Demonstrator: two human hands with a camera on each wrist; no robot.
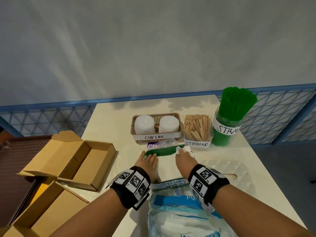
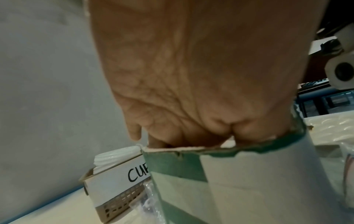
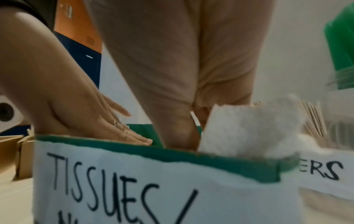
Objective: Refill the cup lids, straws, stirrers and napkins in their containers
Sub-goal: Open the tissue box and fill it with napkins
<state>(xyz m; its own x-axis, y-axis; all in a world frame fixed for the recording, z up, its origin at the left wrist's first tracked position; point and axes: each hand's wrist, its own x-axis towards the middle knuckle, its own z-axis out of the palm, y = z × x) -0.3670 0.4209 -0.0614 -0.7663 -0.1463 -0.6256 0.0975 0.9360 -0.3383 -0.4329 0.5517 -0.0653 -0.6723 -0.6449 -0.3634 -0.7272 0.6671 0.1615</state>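
Note:
A green cardboard box (image 1: 160, 151) labelled "TISSUES / NAPKINS" (image 3: 153, 181) stands on the table just in front of me. My left hand (image 1: 148, 161) lies flat inside its left half, and its straight fingers (image 3: 134, 137) press down on the contents. My right hand (image 1: 183, 158) reaches into the right half with its fingers (image 3: 178, 133) pointing down. A white napkin (image 1: 187, 149) sticks up above the rim (image 3: 249, 128) right beside them. In the left wrist view my palm (image 2: 191, 91) fills the box's opening (image 2: 249, 181).
Behind the box stand the "CUP LIDS" basket (image 1: 155, 137), the "STIRRERS" holder (image 1: 197, 127) and the green straws jar (image 1: 236, 106). A plastic napkin pack (image 1: 179, 216) lies at the near edge. Open cardboard boxes (image 1: 82, 159) sit left, and a clear bag (image 1: 227, 168) right.

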